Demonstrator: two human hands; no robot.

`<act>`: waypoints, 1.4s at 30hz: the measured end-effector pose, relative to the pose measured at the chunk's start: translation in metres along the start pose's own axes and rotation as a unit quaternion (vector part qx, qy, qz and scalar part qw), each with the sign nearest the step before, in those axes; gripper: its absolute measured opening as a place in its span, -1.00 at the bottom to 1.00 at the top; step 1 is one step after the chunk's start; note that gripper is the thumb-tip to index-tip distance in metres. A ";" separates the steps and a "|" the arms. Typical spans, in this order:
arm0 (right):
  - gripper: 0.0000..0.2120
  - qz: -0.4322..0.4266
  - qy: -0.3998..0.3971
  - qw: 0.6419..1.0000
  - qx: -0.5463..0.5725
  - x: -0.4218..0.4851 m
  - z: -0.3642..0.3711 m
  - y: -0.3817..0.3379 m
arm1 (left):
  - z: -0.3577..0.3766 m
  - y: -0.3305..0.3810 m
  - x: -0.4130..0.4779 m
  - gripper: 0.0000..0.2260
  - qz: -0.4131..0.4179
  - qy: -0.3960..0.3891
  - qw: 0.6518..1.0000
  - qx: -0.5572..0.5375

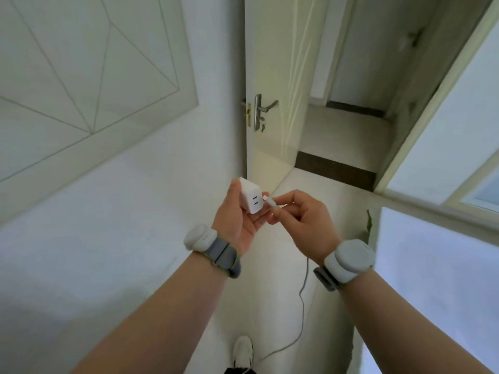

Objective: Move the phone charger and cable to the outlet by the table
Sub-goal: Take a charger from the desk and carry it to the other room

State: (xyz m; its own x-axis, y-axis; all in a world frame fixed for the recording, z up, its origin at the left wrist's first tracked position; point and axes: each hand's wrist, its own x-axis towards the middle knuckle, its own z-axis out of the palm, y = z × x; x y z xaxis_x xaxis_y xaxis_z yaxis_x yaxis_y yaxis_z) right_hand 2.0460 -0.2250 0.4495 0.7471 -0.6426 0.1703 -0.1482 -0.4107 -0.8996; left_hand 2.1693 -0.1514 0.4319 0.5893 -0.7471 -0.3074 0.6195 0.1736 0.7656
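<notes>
Your left hand (pixel 237 211) grips the white charger (pixel 252 197); your right hand (pixel 302 220) pinches the cable (pixel 302 298) plug at its port, beside an open door (pixel 272 76).

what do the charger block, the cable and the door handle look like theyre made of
Charger block: likely hard plastic, smooth white shell with crisp edges and two port slots.
Cable: seems rubbery or plastic-sheathed; thin, pale grey, hanging in loose curves toward the floor.
Door handle: looks like brushed metal, silvery grey with a dull sheen on lever and plate.
</notes>
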 end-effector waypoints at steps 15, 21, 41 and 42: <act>-0.91 0.087 0.111 0.989 -0.052 0.218 -0.089 0.093 | 0.114 0.009 0.257 -0.51 -0.005 -0.080 0.993 0.086; -0.88 0.102 0.116 0.985 -0.078 0.299 -0.163 0.150 | 0.190 -0.016 0.358 -0.62 0.001 -0.084 0.992 0.099; -0.83 0.079 0.071 0.981 -0.163 0.600 -0.311 0.281 | 0.345 -0.021 0.673 -0.65 -0.005 -0.042 0.995 0.088; -0.83 0.079 0.076 0.980 -0.167 0.622 -0.315 0.288 | 0.352 -0.016 0.697 -0.64 -0.009 -0.047 0.995 0.087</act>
State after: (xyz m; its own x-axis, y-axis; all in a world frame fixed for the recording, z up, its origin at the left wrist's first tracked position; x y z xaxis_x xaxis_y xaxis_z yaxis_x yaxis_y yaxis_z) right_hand 2.2638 -0.9474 0.4230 0.5960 -0.7937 0.1216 -0.4768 -0.4717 -0.7417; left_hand 2.3878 -0.9006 0.4046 0.5228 -0.8073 -0.2738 0.5250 0.0518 0.8495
